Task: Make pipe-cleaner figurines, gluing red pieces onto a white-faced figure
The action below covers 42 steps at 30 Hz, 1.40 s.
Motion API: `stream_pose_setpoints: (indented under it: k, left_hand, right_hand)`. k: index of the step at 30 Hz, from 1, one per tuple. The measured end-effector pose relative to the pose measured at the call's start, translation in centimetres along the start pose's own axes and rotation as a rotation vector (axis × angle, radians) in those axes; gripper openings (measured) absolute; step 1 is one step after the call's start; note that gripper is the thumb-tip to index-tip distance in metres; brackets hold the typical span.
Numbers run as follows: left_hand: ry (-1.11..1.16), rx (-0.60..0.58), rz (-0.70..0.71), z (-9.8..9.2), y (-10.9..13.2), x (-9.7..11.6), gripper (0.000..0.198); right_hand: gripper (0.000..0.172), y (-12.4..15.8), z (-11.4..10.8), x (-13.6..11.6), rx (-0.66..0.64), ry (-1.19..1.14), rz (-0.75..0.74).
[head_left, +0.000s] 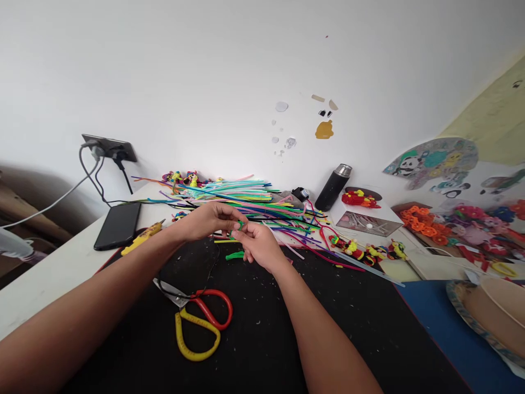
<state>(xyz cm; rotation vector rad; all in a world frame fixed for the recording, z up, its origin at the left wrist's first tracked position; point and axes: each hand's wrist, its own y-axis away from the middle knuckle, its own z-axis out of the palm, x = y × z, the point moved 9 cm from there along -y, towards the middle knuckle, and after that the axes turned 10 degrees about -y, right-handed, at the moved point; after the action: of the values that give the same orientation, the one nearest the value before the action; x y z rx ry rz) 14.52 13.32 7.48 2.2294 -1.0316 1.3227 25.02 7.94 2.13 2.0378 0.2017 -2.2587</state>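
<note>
Over the black mat (262, 328) my two hands meet, both pinching one small bent piece of green pipe cleaner (240, 224). My left hand (213, 220) grips it from the left with thumb and fingertips. From the right, my right hand (259, 243) holds its lower part, and the fingers hide much of its shape. Just below the hands a short bundle of green pipe cleaner (235, 255) lies on the mat. Scissors (200, 317) with one red and one yellow handle rest nearer to me, blades pointing up and left.
A loose heap of coloured pipe cleaners (229, 190) spreads behind my hands. A yellow glue gun (141, 239) and a phone (118, 225) lie left. Behind right stand a black thermos (334, 187) and a white box (367, 219). A round basket (463, 312) sits far right.
</note>
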Motion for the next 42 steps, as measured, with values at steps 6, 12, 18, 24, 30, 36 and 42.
stream_pose_setpoints:
  k: [6, 12, 18, 24, 30, 36, 42]
  left_hand:
    - [-0.015, -0.049, -0.009, 0.1, 0.1, 0.5, 0.025]
    - [0.145, 0.061, -0.09, -1.0, 0.0, 0.0, 0.039]
    - [0.237, 0.228, -0.107, -2.0, -0.1, -1.1, 0.048]
    - [0.285, 0.214, -0.15, -1.0, -0.3, -1.3, 0.053]
    - [0.276, 0.188, -0.16, -0.7, -0.3, -1.4, 0.052]
    - [0.257, 0.188, -0.158, -0.8, -0.3, -1.6, 0.05]
    - [0.331, 0.162, -0.157, -0.6, -0.4, -2.0, 0.05]
  right_hand:
    - [0.045, -0.1, 0.2, 0.8, -0.025, -0.025, 0.032]
    - [0.044, 0.0, -0.6, -0.6, 0.07, -0.08, -0.019]
    - [0.042, 0.1, -1.4, -1.3, 0.141, -0.071, -0.094]
    - [0.028, 0.5, -1.5, -1.9, 0.186, 0.29, -0.169]
    - [0.029, 1.0, -1.2, -3.4, 0.192, 0.627, -0.283]
    - [0.029, 1.0, -1.2, -3.7, 0.214, 0.697, -0.333]
    - [0.03, 1.0, -0.9, -4.0, 0.201, 0.705, -0.352]
